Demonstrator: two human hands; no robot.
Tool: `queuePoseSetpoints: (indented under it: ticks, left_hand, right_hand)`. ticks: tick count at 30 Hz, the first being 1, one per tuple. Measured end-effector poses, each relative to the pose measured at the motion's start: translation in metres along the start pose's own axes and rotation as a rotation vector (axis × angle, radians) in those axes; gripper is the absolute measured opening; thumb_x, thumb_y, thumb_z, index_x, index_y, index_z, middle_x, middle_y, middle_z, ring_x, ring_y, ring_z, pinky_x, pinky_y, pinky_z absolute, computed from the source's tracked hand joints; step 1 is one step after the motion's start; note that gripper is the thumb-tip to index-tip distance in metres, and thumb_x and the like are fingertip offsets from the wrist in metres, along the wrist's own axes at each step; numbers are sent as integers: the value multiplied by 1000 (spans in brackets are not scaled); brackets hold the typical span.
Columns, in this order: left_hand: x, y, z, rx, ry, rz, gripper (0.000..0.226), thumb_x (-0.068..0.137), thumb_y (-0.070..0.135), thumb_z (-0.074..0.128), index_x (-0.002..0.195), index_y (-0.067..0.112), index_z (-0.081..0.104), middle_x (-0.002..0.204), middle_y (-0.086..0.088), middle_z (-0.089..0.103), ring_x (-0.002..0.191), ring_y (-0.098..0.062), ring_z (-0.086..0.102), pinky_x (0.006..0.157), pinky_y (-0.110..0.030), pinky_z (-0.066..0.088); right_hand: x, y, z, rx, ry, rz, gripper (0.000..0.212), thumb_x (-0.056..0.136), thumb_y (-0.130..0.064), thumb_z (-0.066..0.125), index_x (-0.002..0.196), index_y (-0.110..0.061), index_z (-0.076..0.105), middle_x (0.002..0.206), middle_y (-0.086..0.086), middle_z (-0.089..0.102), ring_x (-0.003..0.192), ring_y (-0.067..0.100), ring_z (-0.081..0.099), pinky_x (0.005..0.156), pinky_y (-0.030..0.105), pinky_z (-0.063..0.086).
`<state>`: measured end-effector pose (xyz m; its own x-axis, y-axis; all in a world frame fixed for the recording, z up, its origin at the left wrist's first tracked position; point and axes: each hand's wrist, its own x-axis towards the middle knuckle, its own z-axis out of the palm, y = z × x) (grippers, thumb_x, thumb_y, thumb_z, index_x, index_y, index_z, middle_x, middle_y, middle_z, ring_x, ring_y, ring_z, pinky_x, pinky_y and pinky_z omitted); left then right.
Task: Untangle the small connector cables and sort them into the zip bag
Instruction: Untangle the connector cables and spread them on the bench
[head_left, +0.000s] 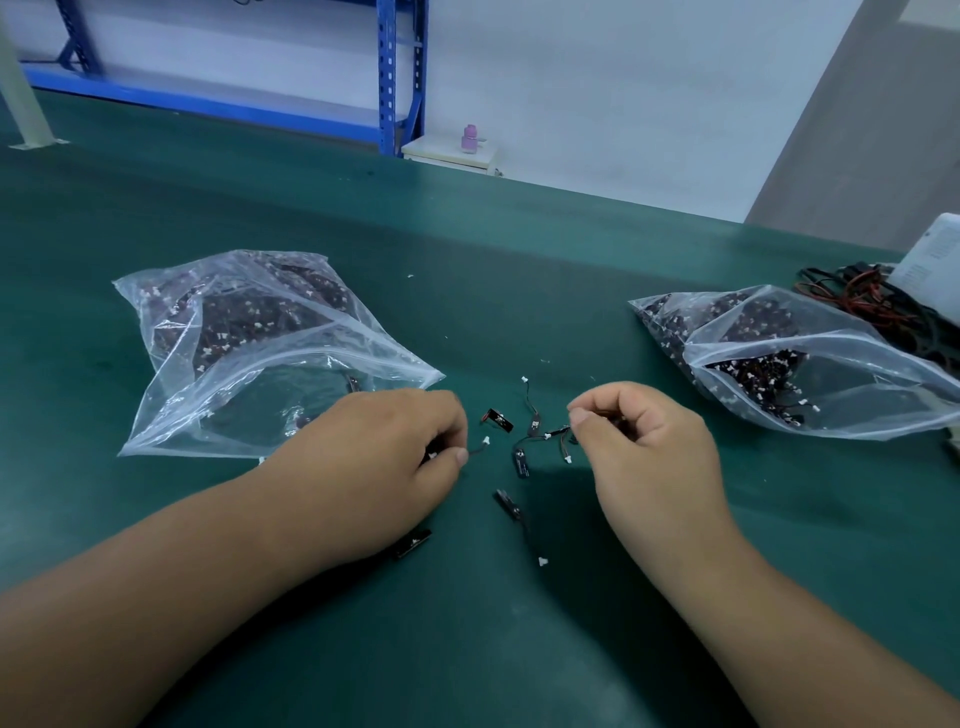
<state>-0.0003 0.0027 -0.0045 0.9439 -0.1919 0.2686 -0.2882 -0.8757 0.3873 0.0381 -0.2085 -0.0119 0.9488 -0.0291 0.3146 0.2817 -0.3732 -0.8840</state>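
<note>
Several small black connector cables (524, 447) with white plugs lie loose on the green table between my hands. My left hand (384, 462) pinches the thin wire of one cable whose white plug (485, 441) sticks out to the right. My right hand (639, 441) has its fingers curled and pinches a tangled cable at its thumb tip. An open clear zip bag (249, 353) partly filled with cables lies just behind my left hand. A second clear zip bag (810, 364) holding more cables lies to the right.
A bundle of red and black wires (872, 301) and a white box (935, 260) sit at the far right. One more small cable (413, 543) pokes out under my left wrist. Beyond the table's far edge stand a blue shelf frame (387, 78) and a pink bottle (470, 139).
</note>
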Motion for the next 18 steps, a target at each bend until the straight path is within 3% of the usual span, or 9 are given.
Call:
queuePoseSetpoints:
  ticks: [4,10,15,18]
  left_hand:
    - [1,-2,2,-9,9,-25,8,92,45,49,89,38,47,80,20,58,88,8,48,58,-14,35]
    - [2,-3,3,-21,2,-24,13,95,42,50,105,45,41,83,25,59,90,15,47,61,-10,34]
    - [1,-3,4,-9,7,-9,14,95,38,52,103,44,43,84,25,60,92,14,47,63,-8,36]
    - [1,-4,5,-6,7,-7,14,94,37,53,104,43,47,86,26,60,91,12,49,65,-6,35]
  right_hand:
    - [8,0,-4,20,6,20,23,89,-9,65,76,-27,70,65,-11,66,56,4,59,51,6,40]
    - [12,1,-7,-10,-117,-29,19,92,-17,64,75,-25,67,56,-1,60,47,0,44,47,11,36]
    - [11,2,-5,-148,-105,-127,19,85,-17,70,70,-28,71,74,-9,62,70,6,59,60,14,43]
    - [13,4,-5,-168,-104,-138,17,86,-17,70,73,-29,70,75,-11,63,72,5,59,61,13,42]
